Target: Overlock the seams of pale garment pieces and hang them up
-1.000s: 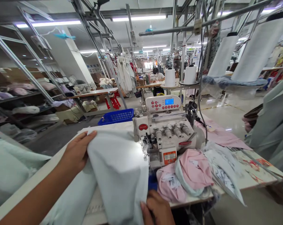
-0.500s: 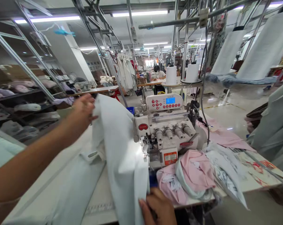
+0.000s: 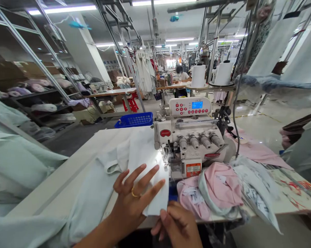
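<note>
Pale mint fabric lies on the table, its right edge running up to the needle area of an overlock sewing machine. My left hand, with a ring on one finger, rests on the cloth with fingers spread. At the fabric's near right corner, my right hand pinches the edge between thumb and fingers. A further part of the pale garment is spread to the left of my left hand.
Bundled pink and mint cloth sits right of the machine, beside a white printed piece. A blue basket stands beyond the table. White thread cones rise behind the machine. Pale fabric hangs at the left.
My left hand has come down from the raised far end of the fabric and now lies flat on it near the machine. The cloth is lowered onto the table. My right hand still pinches its edge.
</note>
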The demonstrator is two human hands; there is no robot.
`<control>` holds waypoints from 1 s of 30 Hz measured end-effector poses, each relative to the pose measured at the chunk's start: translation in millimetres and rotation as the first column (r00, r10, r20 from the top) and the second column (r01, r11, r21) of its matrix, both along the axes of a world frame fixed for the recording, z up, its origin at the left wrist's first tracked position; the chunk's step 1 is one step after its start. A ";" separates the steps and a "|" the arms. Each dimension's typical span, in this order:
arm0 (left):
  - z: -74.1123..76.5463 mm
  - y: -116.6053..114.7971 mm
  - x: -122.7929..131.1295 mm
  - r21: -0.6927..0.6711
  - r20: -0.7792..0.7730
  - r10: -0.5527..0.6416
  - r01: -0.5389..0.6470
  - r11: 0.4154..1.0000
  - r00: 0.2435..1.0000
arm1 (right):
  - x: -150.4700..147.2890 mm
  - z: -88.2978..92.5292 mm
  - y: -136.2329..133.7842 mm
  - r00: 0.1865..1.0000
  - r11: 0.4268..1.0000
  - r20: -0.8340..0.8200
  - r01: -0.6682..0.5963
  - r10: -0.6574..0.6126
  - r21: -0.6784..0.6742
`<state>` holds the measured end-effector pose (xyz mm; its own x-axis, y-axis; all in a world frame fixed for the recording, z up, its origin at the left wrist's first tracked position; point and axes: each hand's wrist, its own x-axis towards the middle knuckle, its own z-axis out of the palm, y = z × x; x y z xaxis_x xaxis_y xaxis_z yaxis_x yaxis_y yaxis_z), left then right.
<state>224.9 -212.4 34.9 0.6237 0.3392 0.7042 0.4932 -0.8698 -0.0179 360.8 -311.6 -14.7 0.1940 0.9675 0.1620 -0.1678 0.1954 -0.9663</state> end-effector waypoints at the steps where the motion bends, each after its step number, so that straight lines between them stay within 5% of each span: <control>1: 6.4 5.5 -0.2 0.027 -0.042 -0.051 0.052 0.998 0.998 | 4.4 3.7 7.4 1.000 1.000 0.016 -0.007 0.007 0.012; 7: 18.5 23.2 -9.2 -0.018 -0.274 -0.246 0.251 0.968 0.930 | 16.6 17.4 39.6 0.997 0.998 0.039 0.065 -0.064 -0.019; 10: 22.7 36.2 -6.9 -0.203 -0.181 -0.243 0.206 0.957 0.953 | 14.6 14.9 38.0 0.996 0.995 -0.070 0.047 -0.053 -0.089; 14: 33.7 74.8 6.7 -0.485 -0.147 -0.195 0.101 0.868 0.970 | 4.9 1.0 24.3 0.998 0.990 -0.035 0.056 -0.061 -0.128; 20: 39.7 125.4 39.2 -0.418 -0.257 -0.085 -0.032 0.908 0.963 | -14.9 -7.4 16.3 0.999 0.993 0.052 -0.012 0.018 -0.114; 24: 33.4 85.2 18.4 -0.324 -0.306 -0.015 -0.090 0.942 0.952 | -5.6 -3.7 8.3 0.993 0.995 0.107 -0.036 0.045 -0.090; 30: 22.9 -9.2 -33.8 0.013 -0.285 -0.042 0.048 0.999 0.958 | 18.5 21.9 21.4 0.962 0.950 -0.266 -0.131 0.053 -0.284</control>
